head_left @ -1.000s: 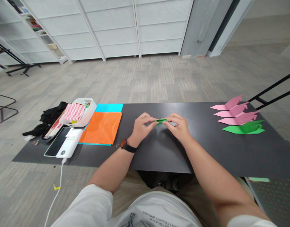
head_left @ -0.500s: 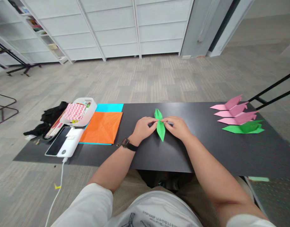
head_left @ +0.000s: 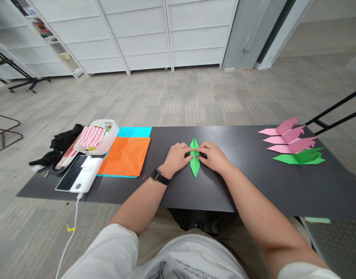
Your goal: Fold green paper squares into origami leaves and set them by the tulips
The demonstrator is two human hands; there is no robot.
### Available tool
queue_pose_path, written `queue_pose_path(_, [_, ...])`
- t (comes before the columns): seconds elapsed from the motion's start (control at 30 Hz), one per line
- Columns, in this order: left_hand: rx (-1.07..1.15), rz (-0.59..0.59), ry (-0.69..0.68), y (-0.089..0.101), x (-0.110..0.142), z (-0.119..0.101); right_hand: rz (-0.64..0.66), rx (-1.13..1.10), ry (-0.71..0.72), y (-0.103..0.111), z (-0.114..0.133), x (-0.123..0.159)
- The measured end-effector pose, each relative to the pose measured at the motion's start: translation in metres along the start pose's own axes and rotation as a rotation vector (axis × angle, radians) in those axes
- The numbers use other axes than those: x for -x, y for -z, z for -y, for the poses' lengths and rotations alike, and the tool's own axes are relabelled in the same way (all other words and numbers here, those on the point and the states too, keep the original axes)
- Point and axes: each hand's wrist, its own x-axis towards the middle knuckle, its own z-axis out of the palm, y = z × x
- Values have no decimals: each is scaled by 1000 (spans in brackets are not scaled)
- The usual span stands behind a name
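A narrow, pointed piece of folded green paper [head_left: 194,166] lies flat on the black table [head_left: 253,182], its long axis running away from me. My left hand [head_left: 175,158], with a dark watch at the wrist, presses on its left side with curled fingers. My right hand [head_left: 214,157] presses on its right side the same way. The fingertips of both hands meet over the middle of the paper.
Three pink folded cranes [head_left: 285,136] and a green one [head_left: 302,157] sit at the right end of the table. Orange sheets [head_left: 124,157] on cyan ones [head_left: 134,132], a white tray [head_left: 98,136], a white device [head_left: 79,174] with a cable and black cloth [head_left: 61,141] lie at the left.
The green paper, held edge-on between both hands a second ago, has been turned lengthwise and laid flat on the table. Both hands have come down onto it.
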Motion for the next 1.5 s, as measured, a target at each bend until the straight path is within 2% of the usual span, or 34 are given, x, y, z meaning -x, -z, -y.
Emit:
queue_pose_path(0.13, [-48, -19, -16, 0, 1, 2, -4, 58, 17, -1, 0, 0])
queue_pose_path(0.3, [-80, 23, -86, 2, 0, 0, 30, 70, -24, -4, 0, -1])
queue_pose_path(0.43, [-68, 50, -45, 1, -2, -4, 3, 54, -54, -4, 3, -5])
queue_pose_path(0.57, [-74, 25, -11, -2, -4, -4, -28, 65, -62, -6, 6, -9])
queue_pose_path(0.9, [-76, 45, -7, -13, -4, 1, 23, 111, -90, -10, 1, -9])
queue_pose_path(1.13, [-79, 115, -13, -11, -4, 1, 21, 91, -54, -14, -4, -8])
queue_pose_path(1.5, [-33, 91, 32, -6, -4, 3, 6, 63, -67, -16, -10, -8])
